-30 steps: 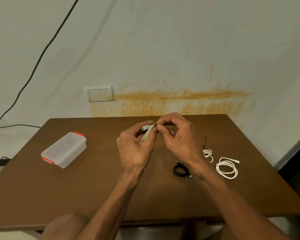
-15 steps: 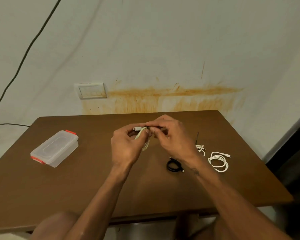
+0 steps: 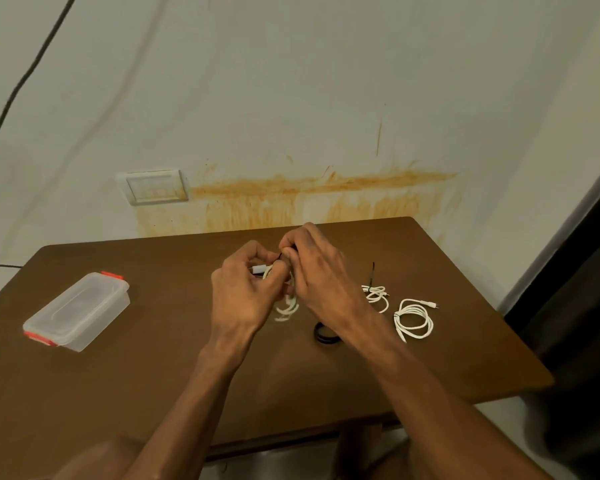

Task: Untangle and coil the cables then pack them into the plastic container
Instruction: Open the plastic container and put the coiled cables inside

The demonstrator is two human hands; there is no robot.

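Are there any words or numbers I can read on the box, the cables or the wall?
None can be read.
Plastic container: clear lid with red clips, no label showing.
White cable held in the left hand and right hand: no print visible.
Wall plate: blank, or too blurred to tell.

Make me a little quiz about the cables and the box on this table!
1. True or false: the box has its lid on.
2. Which side of the table is the box on? A) left B) right C) middle
3. What do the left hand and right hand hold together?

Key
1. True.
2. A. The white coil, small white cable and black coil lie to the right.
3. A white cable, its loops hanging below the fingers.
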